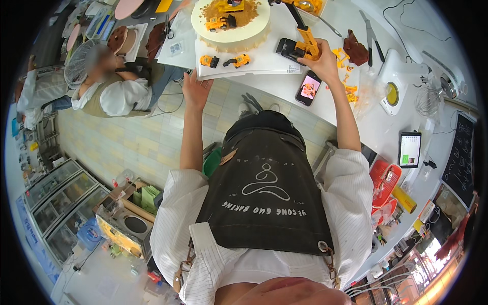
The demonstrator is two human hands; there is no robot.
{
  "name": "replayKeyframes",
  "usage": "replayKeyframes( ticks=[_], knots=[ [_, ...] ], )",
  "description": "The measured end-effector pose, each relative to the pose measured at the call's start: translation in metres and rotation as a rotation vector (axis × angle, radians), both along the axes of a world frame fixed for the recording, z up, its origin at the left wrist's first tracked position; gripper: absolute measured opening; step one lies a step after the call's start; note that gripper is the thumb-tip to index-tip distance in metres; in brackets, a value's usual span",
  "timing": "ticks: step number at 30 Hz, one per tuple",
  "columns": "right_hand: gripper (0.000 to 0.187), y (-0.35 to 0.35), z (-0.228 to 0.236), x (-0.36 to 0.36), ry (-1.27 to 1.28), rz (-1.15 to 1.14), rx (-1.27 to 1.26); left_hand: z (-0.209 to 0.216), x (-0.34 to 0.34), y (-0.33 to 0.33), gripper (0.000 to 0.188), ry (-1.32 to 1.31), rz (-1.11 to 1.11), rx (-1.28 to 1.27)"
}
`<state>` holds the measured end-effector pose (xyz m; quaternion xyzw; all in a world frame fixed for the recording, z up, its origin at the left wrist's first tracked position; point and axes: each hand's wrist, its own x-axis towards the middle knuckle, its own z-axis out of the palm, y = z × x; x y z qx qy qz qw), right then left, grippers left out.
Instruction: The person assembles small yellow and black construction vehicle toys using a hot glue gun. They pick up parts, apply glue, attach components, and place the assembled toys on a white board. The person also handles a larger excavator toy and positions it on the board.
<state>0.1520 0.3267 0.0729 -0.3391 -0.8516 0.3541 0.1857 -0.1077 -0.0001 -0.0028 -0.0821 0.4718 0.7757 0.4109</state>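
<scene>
My right hand (321, 60) grips a yellow toy excavator (308, 42) with a black base and a long dark arm, just right of the cake board. My left hand (196, 89) has its fingers stretched out at the front left corner of the white cake board (264, 67); whether it bears weight I cannot tell. On the board stands a pale round cake (231, 39) with brown crumbs and small toy vehicles on top. Two more toys, a small yellow truck (209, 61) and a yellow loader (237, 61), stand on the board before the cake.
A phone (308, 88) lies near the table edge, with yellow toy parts (347, 68) beside it. Farther right are a long knife (375, 38), a white scale (394, 81), a whisk (428, 103) and a tablet (409, 149). At left, a person in a hairnet (124, 94) sits close by.
</scene>
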Motion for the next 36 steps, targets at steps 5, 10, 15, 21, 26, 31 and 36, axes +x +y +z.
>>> replayKeyframes(
  ticks=[5, 10, 15, 21, 26, 31, 36],
  knots=[
    [0.072, -0.017, 0.000, -0.011, -0.006, -0.005, -0.026, 0.000, -0.006, -0.003, 0.075, -0.027, -0.013, 0.041],
    [0.073, -0.022, -0.009, -0.014, 0.000, -0.018, 0.004, 0.003, -0.002, -0.003, 0.075, -0.049, -0.004, 0.068],
    [0.070, -0.022, -0.011, -0.016, 0.009, -0.057, 0.002, -0.002, -0.002, -0.006, 0.076, -0.031, -0.020, 0.114],
    [0.070, -0.021, -0.010, -0.019, -0.033, -0.037, 0.061, -0.004, 0.000, -0.006, 0.077, -0.028, -0.013, 0.070],
    [0.071, -0.019, -0.010, -0.024, -0.041, -0.024, 0.123, -0.003, 0.002, -0.007, 0.078, -0.025, -0.018, 0.069],
    [0.068, -0.024, -0.005, -0.029, -0.050, -0.014, 0.093, -0.002, 0.004, -0.005, 0.077, -0.026, -0.010, 0.059],
    [0.067, -0.025, -0.006, -0.029, -0.063, -0.031, 0.108, -0.003, 0.005, -0.006, 0.075, -0.016, -0.017, 0.064]
  ],
)
